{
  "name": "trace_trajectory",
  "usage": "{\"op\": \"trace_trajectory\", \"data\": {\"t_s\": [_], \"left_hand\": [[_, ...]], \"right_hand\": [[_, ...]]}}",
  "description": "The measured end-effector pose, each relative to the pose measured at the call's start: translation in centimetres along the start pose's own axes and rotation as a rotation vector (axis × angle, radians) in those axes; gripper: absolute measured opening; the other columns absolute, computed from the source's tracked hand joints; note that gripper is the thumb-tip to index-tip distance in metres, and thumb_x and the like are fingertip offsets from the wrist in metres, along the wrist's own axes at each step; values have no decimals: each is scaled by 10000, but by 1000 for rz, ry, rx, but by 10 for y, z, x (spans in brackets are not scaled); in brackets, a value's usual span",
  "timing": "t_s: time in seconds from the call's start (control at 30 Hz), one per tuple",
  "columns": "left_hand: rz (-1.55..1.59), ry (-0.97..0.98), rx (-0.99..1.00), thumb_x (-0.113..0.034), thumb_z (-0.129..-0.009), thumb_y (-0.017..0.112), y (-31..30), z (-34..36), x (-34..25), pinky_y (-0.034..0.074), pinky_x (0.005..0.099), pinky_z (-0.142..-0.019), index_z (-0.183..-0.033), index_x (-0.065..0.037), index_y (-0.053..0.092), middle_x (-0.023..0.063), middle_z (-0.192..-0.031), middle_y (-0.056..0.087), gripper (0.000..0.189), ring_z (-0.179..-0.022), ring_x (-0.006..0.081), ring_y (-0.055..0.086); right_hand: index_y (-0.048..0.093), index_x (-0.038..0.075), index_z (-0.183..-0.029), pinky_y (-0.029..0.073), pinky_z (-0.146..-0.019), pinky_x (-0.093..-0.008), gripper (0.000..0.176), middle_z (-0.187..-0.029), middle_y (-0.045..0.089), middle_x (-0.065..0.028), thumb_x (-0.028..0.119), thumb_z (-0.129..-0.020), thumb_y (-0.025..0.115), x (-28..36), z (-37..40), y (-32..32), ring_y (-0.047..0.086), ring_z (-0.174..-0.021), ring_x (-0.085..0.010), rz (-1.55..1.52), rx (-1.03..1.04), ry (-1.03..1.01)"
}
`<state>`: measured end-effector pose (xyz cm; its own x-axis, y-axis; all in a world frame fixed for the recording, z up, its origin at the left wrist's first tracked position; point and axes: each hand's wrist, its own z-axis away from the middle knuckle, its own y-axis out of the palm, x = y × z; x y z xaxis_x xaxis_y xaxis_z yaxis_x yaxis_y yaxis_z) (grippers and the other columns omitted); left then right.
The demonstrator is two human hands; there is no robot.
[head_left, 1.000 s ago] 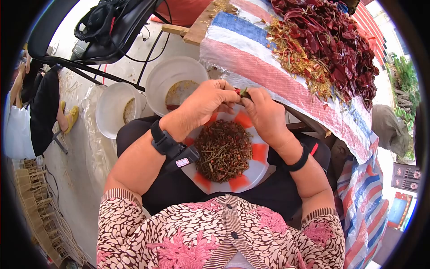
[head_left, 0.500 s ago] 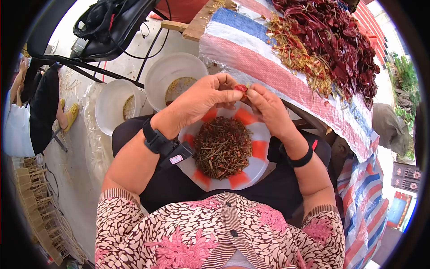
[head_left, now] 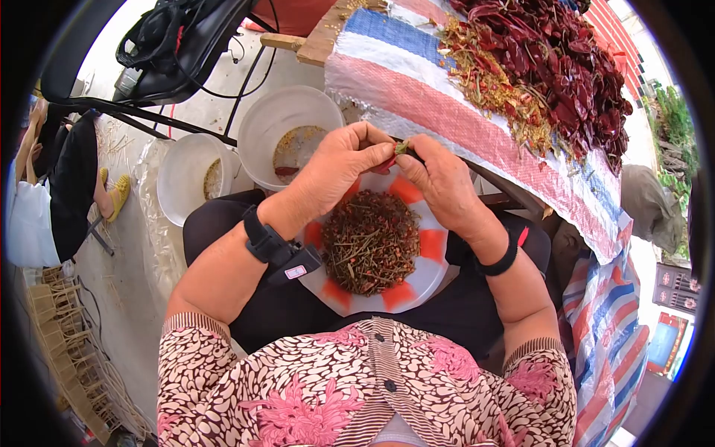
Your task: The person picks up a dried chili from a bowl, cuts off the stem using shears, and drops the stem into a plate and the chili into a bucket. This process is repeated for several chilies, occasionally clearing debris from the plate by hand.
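striped sheet: spreads over a wooden table at 1 o'clock from the bowl, with a near edge hanging down.
black chair: stands between 10 and 11 o'clock, bearing a black bag-like item and a cable.
other person: shows partly between 9 and 10 o'clock, well apart from both hands.
pepper pile: lies dark red on the sheet, between 1 and 2 o'clock, beside loose yellow seeds and scraps.
wide bowl: rests on the lap, pale with orange-red patches; holds a heap of stems, brownish green with red bits.
large tub: sits at 11 o'clock; holds yellow seeds and one dark red piece; loses part of its lower rim behind the left forearm.
small tub: sits near 10 o'clock, beside the large tub; holds yellow seeds too.
left hand: closes narrow, pinching the red part of a pepper between thumb and fingers.
right hand: closes narrow as well, thumb and forefinger at the green stem end.
red pepper: is held above the bowl's 12 o'clock rim, between both hands, partly hidden by fingers.
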<state>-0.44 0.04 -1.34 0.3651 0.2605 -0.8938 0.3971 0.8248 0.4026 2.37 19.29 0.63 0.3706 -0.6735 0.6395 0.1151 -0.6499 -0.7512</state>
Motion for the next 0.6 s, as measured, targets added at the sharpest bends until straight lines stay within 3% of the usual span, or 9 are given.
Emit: {"op": "trace_trajectory", "data": {"t_s": [0.13, 0.23, 0.33, 0.43, 0.6], "left_hand": [[-4, 3, -52, -148, -932, 610, 6, 3, 6, 466, 218, -790, -987, -30, 580, 7, -891, 599, 133, -837, 68, 545], [-42, 1, 34, -138, -936, 601, -1, 5, 5, 462, 212, -789, -981, -35, 571, 7, -906, 602, 116, -848, 63, 550], [38, -30, 105, -122, -935, 598, -7, 8, 4, 456, 204, -774, -981, -40, 564, 0, -904, 597, 99, -838, 60, 546], [67, -60, 199, -112, -928, 607, -8, 16, -7, 448, 202, -753, -971, -44, 561, -6, -891, 585, 92, -817, 58, 533], [89, -83, 316, -129, -915, 632, -14, 26, -12, 444, 201, -745, -952, -47, 552, 1, -888, 576, 120, -806, 63, 532]], "right_hand": [[514, 56, -989, 455, -683, -431, 261, -906, 551, -192, 315, -957, 522, -3, 2, 6, 559, -794, -371, 57, 8, -9], [511, 41, -961, 440, -629, -374, 283, -774, 519, -100, 323, -980, 504, -6, 3, 8, 537, -706, -252, -325, 90, 106], [518, 50, -916, 369, -548, -270, 302, -685, 411, 17, 339, -998, 486, 9, 3, -5, 426, -628, -113, -717, 237, 215], [526, 74, -902, 277, -493, -207, 311, -673, 342, 82, 366, -999, 481, 9, 5, -11, 339, -582, -36, -944, 416, 332], [526, 87, -928, 181, -439, -190, 304, -635, 299, 82, 382, -989, 491, 10, 10, -7, 245, -514, -19, -1191, 555, 404]]}}
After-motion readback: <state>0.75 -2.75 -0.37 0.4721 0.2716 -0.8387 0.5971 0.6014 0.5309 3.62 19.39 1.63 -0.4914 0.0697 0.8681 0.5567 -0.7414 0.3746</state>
